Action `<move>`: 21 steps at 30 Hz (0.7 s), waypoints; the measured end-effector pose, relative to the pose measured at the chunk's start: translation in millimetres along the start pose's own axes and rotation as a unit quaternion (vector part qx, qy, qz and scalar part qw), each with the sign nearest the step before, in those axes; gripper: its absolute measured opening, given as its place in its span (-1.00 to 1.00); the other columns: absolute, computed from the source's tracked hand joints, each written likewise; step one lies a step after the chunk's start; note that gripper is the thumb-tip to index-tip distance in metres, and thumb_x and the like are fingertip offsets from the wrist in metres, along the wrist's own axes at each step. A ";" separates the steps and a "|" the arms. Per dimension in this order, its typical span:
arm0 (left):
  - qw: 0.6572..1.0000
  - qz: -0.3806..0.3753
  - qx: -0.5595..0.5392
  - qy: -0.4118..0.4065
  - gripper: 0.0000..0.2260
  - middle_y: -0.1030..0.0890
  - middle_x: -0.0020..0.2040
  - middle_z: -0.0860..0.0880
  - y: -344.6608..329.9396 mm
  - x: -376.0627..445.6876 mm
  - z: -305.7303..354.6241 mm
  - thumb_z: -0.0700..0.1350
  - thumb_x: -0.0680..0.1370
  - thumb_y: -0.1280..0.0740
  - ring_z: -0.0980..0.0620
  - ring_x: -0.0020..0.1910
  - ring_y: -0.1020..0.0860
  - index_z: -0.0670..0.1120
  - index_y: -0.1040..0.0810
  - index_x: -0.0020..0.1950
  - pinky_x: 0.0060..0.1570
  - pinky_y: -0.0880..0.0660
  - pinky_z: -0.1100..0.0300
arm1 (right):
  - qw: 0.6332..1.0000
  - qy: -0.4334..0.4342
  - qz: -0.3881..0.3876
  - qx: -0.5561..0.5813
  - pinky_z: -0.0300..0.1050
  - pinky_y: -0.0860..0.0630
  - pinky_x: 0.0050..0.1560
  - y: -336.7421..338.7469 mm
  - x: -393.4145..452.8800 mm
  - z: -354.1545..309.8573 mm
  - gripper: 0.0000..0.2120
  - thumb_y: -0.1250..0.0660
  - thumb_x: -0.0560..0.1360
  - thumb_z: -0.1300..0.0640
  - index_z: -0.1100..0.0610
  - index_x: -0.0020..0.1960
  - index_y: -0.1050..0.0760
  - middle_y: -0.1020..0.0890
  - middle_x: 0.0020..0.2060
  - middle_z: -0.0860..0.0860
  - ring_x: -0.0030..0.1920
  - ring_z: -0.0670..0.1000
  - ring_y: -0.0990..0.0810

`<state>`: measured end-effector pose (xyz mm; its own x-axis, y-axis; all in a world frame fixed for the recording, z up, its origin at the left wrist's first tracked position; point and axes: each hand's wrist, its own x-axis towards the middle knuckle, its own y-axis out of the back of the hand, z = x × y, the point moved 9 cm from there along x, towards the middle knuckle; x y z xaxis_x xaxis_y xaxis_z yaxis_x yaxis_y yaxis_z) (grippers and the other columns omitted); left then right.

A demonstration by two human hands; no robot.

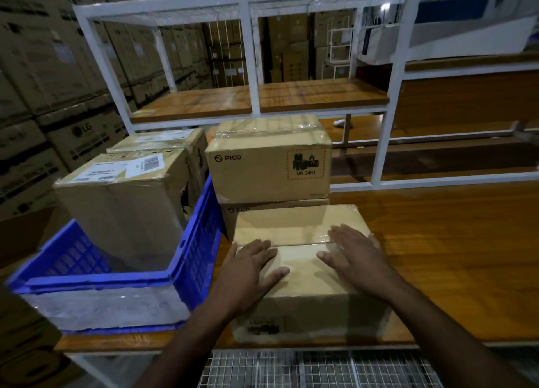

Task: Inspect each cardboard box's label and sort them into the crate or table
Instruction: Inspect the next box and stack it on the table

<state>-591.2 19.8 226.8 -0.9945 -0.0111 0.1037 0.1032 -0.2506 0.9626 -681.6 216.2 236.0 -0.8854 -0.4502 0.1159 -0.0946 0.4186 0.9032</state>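
Box (pixel 303 273) under both hands: matt brown cardboard, glossy clear tape along its seam. Table (pixel 452 241) to their right: glossy varnished wood. Crate (pixel 201 241) to their left: blue plastic lattice.

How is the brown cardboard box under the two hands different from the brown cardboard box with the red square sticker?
The plain brown cardboard box under the hands lies alone on the wooden table, near its front edge; the brown PICO box with the red UN 3481 sticker sits stacked on another PICO box. The left hand and right hand rest flat on the first; nobody touches the second. Both are taped cardboard.
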 end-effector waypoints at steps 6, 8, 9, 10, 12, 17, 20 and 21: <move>0.999 -0.027 0.025 0.010 -0.13 -0.21 0.61 0.08 -8.0 15.2 -4.3 0.51 0.46 0.22 0.14 0.59 -0.09 0.05 -0.19 0.61 0.58 0.08 -0.11 | 0.995 0.021 -0.021 -0.095 0.33 0.22 0.49 -19.8 14.8 -1.4 -0.39 0.02 0.56 -0.37 -0.13 0.53 -0.18 -0.16 0.55 -0.17 0.56 -0.10 -0.01; 0.999 -0.022 0.036 0.020 -0.22 -0.26 0.59 0.07 -8.3 22.2 -4.9 0.47 0.53 0.14 0.12 0.57 -0.16 0.05 -0.25 0.59 0.57 0.01 -0.11 | 0.994 0.017 -0.013 -0.105 0.33 0.20 0.49 -20.9 18.5 -0.9 -0.39 0.02 0.56 -0.37 -0.12 0.52 -0.23 -0.19 0.54 -0.16 0.56 -0.10 -0.04; 0.999 -0.013 0.037 0.024 -0.27 -0.30 0.57 0.06 -7.3 24.7 -5.0 0.45 0.55 0.10 0.12 0.55 -0.20 0.05 -0.29 0.56 0.57 -0.03 -0.10 | 0.994 0.014 -0.012 -0.110 0.33 0.19 0.49 -21.5 19.6 -0.9 -0.40 0.01 0.56 -0.37 -0.12 0.51 -0.24 -0.20 0.54 -0.16 0.55 -0.10 -0.06; 0.999 -0.004 0.034 0.026 -0.30 -0.34 0.55 0.07 -6.4 25.9 -5.0 0.44 0.56 0.07 0.11 0.53 -0.24 0.06 -0.33 0.54 0.56 -0.06 -0.09 | 0.994 0.013 -0.011 -0.112 0.33 0.19 0.49 -22.3 20.5 -0.5 -0.40 0.01 0.56 -0.37 -0.12 0.51 -0.26 -0.21 0.54 -0.16 0.55 -0.10 -0.06; 0.999 0.017 0.022 0.029 -0.35 -0.40 0.51 0.08 -4.7 26.2 -5.4 0.41 0.58 0.05 0.11 0.50 -0.29 0.08 -0.39 0.50 0.55 -0.08 -0.08 | 0.994 0.013 -0.007 -0.109 0.32 0.19 0.50 -22.5 21.0 0.2 -0.41 0.00 0.56 -0.37 -0.13 0.49 -0.28 -0.23 0.53 -0.16 0.55 -0.10 -0.07; 0.986 0.102 -0.047 0.120 -0.40 -0.33 0.53 0.01 -0.7 23.6 -34.2 0.32 0.61 -0.08 0.02 0.51 -0.27 0.00 -0.29 0.54 0.49 -0.24 -0.13 | 0.993 -0.083 0.078 -0.038 0.24 -0.06 0.49 -8.5 19.9 25.0 -0.45 -0.14 0.58 -0.25 -0.07 0.50 -0.23 -0.22 0.54 -0.03 0.55 0.06 -0.09; 0.976 0.095 -0.093 0.174 -0.29 -0.16 0.62 -0.06 -5.7 21.5 -48.4 0.29 0.60 -0.18 -0.04 0.58 -0.15 -0.07 -0.10 0.62 0.50 -0.27 -0.07 | 0.983 -0.161 0.091 0.003 0.18 -0.35 0.38 -8.6 19.8 40.2 -0.35 -0.23 0.56 -0.21 0.02 0.54 -0.14 -0.20 0.55 0.08 0.51 0.19 -0.20; 0.972 0.096 -0.104 0.190 -0.25 -0.12 0.63 -0.08 -6.5 20.2 -51.3 0.28 0.60 -0.21 -0.06 0.60 -0.11 -0.10 -0.05 0.63 0.51 -0.25 -0.05 | 0.981 -0.168 0.093 0.004 0.18 -0.39 0.35 -8.7 19.4 41.2 -0.32 -0.25 0.55 -0.21 0.03 0.55 -0.13 -0.21 0.54 0.09 0.50 0.20 -0.23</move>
<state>-612.7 -28.5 209.7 -0.8951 -0.4237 0.1388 0.3217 -0.3982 0.8590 -716.7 236.4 213.4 -0.9877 -0.0800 0.1342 0.0805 0.4758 0.8758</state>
